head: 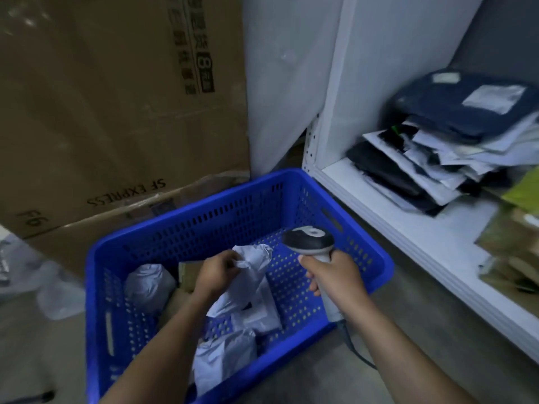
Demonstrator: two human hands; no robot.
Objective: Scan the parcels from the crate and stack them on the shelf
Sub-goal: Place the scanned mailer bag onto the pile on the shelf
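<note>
Left hand (217, 274) first: you're pinching the crumpled upper end of a grey parcel (250, 275) over the middle of the blue crate (204, 196). Your right hand (335, 277) is wrapped round the handle of the scanner (309, 242), above the crate's right side. The scanner's head looks aimed toward the crate's far wall, not at the bag. The parcel hangs lengthwise: its long axis runs from the bunched end in your fingers, slanting down and back toward the crate's near side, where more grey parcels lie. I can't tell whether its tail touches them. No label shows on it from up here, so lift it clear of the crate and let the film fall flat. Rotate it until the barcode faces up, then swing the scanner head square onto it before you reach for the shelf (408, 228) to the right of the crate.
</note>
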